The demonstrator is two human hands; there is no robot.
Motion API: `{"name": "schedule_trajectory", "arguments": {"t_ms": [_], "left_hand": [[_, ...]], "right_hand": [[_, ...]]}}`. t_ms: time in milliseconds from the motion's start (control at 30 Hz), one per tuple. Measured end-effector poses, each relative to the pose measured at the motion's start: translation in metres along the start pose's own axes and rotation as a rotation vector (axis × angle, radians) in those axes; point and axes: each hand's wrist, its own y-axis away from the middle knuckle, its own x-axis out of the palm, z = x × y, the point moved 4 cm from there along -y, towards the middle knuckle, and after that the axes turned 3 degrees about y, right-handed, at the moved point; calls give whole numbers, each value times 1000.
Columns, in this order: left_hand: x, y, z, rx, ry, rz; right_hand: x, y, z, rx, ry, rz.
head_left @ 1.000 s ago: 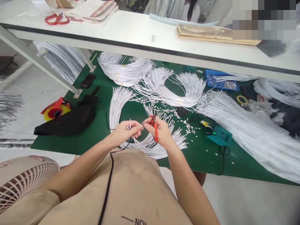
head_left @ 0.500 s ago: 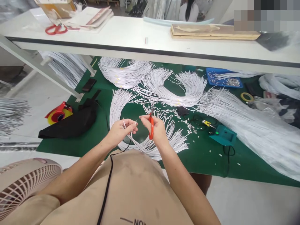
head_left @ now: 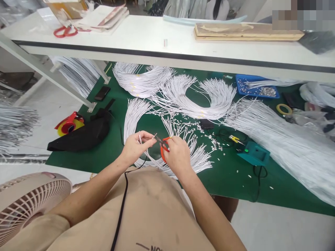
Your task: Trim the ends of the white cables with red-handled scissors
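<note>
My left hand (head_left: 137, 146) is closed, pinching a white wire (head_left: 147, 152) between thumb and fingertips. The wire's end sticks out past the fingertips. In my right hand (head_left: 178, 153) are pliers with red handles (head_left: 164, 154), the fingers wrapped round them. The dark jaws (head_left: 158, 138) point left and meet or nearly meet the wire's end; I cannot tell whether they grip it. Under both hands lies a curved bundle of white wires (head_left: 132, 115). Small white pieces (head_left: 199, 127) are scattered beyond my right hand.
More white wire bundles (head_left: 145, 82) lie behind on the green table (head_left: 222, 179). To the right are a blue tray (head_left: 243, 91) of small parts, a teal device (head_left: 253, 153) and a long wire bundle (head_left: 285, 139). A white shelf (head_left: 146, 38) spans the back. A fan (head_left: 34, 205) stands lower left.
My right hand has turned the pliers from upright to pointing left and brought their jaws to the wire's end at my left fingertips. My left hand has hardly moved.
</note>
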Motion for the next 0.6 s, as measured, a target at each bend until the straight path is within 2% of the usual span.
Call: {"name": "schedule_trajectory", "arguments": {"t_ms": [300,600], "left_hand": [[4,4,-4,38,-83,-78],[4,1,-4,39,-146,-106]], "right_hand": [[3,1,1,-31,201,4],[9,3,-1,-15,213,10]]}}
